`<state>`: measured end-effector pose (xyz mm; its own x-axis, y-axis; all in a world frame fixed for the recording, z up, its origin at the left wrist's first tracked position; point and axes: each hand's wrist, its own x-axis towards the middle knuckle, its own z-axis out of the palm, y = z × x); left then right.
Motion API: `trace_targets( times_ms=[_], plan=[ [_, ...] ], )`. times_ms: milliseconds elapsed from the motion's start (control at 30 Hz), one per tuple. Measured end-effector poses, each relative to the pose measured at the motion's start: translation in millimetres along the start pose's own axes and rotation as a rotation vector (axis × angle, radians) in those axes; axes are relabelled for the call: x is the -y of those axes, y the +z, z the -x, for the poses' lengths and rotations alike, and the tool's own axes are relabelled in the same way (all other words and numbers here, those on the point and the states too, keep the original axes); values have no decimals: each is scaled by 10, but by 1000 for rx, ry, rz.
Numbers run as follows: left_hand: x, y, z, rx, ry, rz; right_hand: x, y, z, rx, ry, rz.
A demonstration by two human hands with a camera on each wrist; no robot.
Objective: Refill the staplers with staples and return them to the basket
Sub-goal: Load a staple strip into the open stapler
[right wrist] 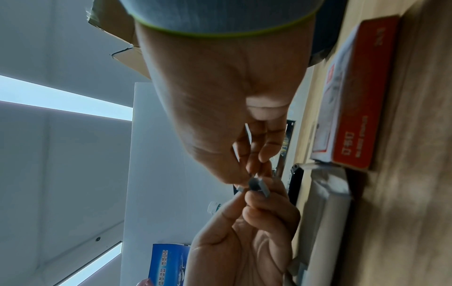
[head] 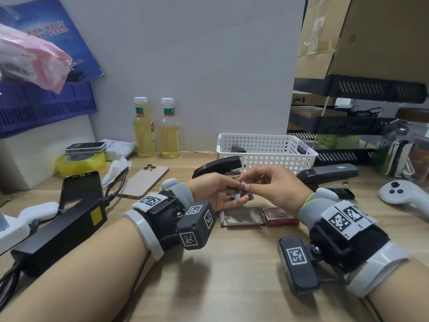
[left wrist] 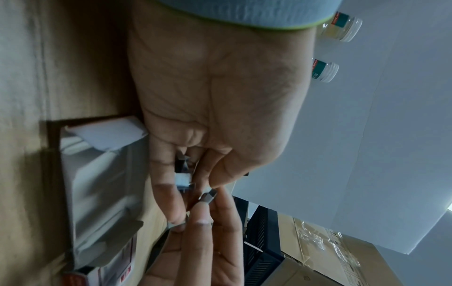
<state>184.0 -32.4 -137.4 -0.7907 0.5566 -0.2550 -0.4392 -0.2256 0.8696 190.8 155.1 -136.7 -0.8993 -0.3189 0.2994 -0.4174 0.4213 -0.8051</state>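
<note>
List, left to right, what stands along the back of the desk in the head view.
Yellow tape roll → two yellow-liquid bottles → white perforated plastic basket → black stapler → white game controller.

Wooden desk [head: 232, 263] with basket [head: 267, 151], staplers [head: 329, 174], phones [head: 145, 182].

Both forearms reach in from the near edge, wrists strapped with grey bands and camera mounts. The left hand [head: 220, 191] lies palm up, fingers [left wrist: 166, 199] curled round something small. The right hand [head: 271, 185] meets it from the right, thumb and forefinger pinching at the same spot.
</note>
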Motion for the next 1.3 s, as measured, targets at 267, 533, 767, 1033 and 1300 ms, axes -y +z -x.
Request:
trace_targets(
  times_ms=[267, 533, 767, 1033, 1300],
  plan=[
    [8, -50, 23, 31, 11, 1, 46, -2, 38, 31, -4, -45],
    [14, -59, -20, 17, 2, -68, 19, 22, 9, -20, -37, -135],
    [54, -113, -70, 29, 69, -74, -6, 27, 25, 63, 19, -36],
    [73, -157, -93, 44, 101, -151, 6, 41, 14, 69, 102, 42],
    [76, -124, -131, 35, 105, -197, 20, 43, 51, 16, 183, 50]
  ],
)
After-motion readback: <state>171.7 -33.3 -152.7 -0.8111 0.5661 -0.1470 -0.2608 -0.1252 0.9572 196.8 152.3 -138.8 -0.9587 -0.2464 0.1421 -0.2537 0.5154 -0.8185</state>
